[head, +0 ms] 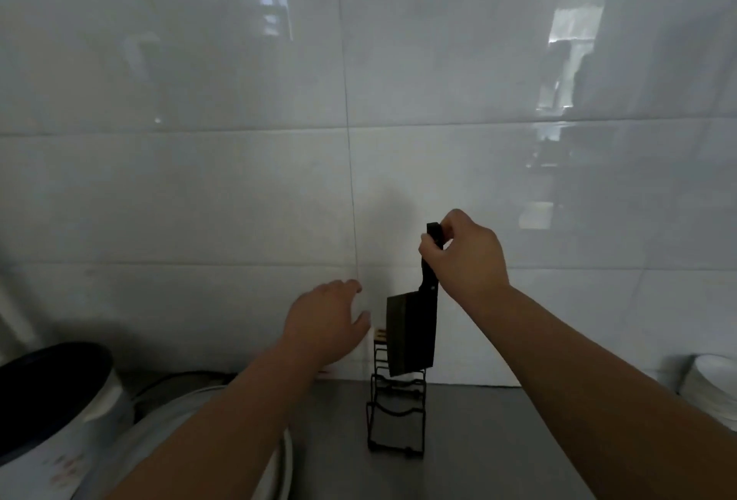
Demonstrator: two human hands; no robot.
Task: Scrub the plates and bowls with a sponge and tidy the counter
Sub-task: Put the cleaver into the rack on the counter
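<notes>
The right grip [466,256] pinches the cleaver [410,334] high on its handle; below hangs the blade, likely heavy, stiff and sharp, tip in the rack [395,416]. The left grip [327,320] is wide, empty.

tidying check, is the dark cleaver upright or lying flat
Upright: the dark rectangular cleaver hangs blade-down from the right hand, its lower edge at the black wire rack.

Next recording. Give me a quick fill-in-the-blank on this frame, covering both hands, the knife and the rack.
1. The right hand grips the cleaver by its ____.
2. Its blade points ____ toward the black wire rack.
3. The left hand, fingers relaxed, holds ____.
4. A stack of white plates sits at the ____ edge of the view.
Missing words: handle; down; nothing; right.
</notes>
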